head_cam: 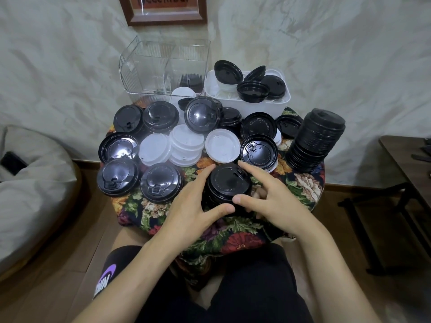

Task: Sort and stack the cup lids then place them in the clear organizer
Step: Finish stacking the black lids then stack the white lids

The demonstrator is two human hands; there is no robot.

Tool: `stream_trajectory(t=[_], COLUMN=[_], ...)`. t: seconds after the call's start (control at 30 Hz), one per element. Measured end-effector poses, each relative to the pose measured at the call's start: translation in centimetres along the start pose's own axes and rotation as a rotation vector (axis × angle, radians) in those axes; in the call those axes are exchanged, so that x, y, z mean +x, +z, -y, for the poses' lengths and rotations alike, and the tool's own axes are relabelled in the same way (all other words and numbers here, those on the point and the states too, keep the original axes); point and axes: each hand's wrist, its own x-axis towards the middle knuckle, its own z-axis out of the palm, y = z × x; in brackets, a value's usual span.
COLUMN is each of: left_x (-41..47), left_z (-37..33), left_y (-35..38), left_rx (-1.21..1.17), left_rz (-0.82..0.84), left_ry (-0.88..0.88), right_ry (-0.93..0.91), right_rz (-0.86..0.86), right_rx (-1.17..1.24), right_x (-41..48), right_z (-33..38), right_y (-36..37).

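Here, both hands close on a short stack of black lids (227, 183) at the front centre of the cloth-covered table (144, 213). The left hand (193, 206) curls round its left side, thumb in front. The right hand (272, 201) spans the top lid between spread forefinger and thumb. Loose lids (161, 183), black and white, lie behind. A tall black stack (317, 141) stands at the right. The clear organizer (149, 66) sits rear left, beside a white bin (263, 108).

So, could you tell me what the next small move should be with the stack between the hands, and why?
Probably free the right hand and fetch the loose black lid just behind the short black stack, while the left hand steadies it. Both hands grip that stack, it stands far lower than the tall black stack at the right, and this lid lies nearest.
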Motion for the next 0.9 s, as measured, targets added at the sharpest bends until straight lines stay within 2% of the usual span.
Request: stream_trajectory(t=[0.37, 0.57, 0.9], left_x=[0.16, 0.25, 0.33], left_z=[0.02, -0.09, 0.16], left_y=[0.10, 0.01, 0.35], left_rx=[0.029, 0.042, 0.084], left_rz=[-0.009, 0.017, -0.016], left_ry=[-0.009, 0.002, -0.023], right_ry=[0.051, 0.010, 0.015], right_rz=[-0.003, 0.026, -0.047], right_rx=[-0.056, -0.044, -0.055], right_x=[0.29, 0.64, 0.65], right_z=[0.08, 0.09, 0.15], right_y=[-0.12, -0.01, 0.63])
